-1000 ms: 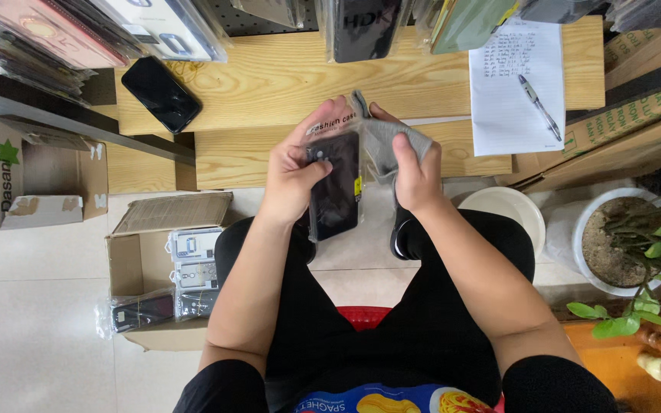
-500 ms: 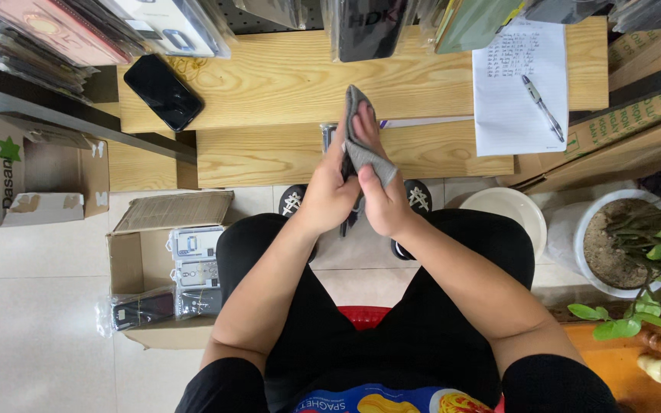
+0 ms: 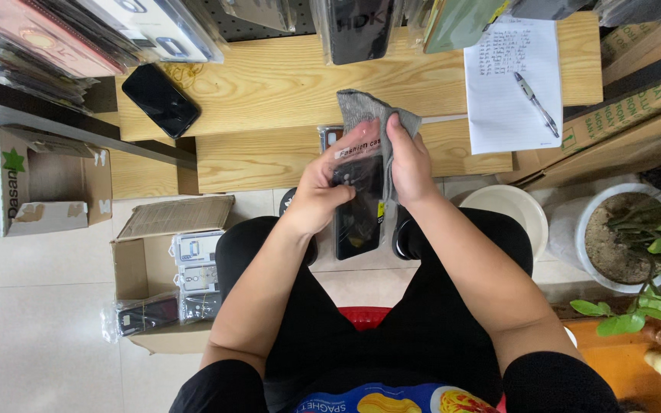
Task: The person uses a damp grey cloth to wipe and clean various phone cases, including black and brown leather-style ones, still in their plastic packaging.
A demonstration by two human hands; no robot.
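Note:
I sit over a low wooden bench. My left hand grips a clear plastic packet holding a black phone case, upright in front of my knees. My right hand presses a grey cloth against the packet's upper right side; the cloth sticks up above my fingers. A black phone lies flat on the bench to the left.
A handwritten sheet with a pen lies on the bench at right. An open cardboard box of packaged cases stands on the floor at left. A white bucket and a potted plant stand at right. Packaged cases hang along the top.
A second ago I held the packet and cloth apart at chest height. Both hands then came together, and now the cloth is pressed on the packet's upper part.

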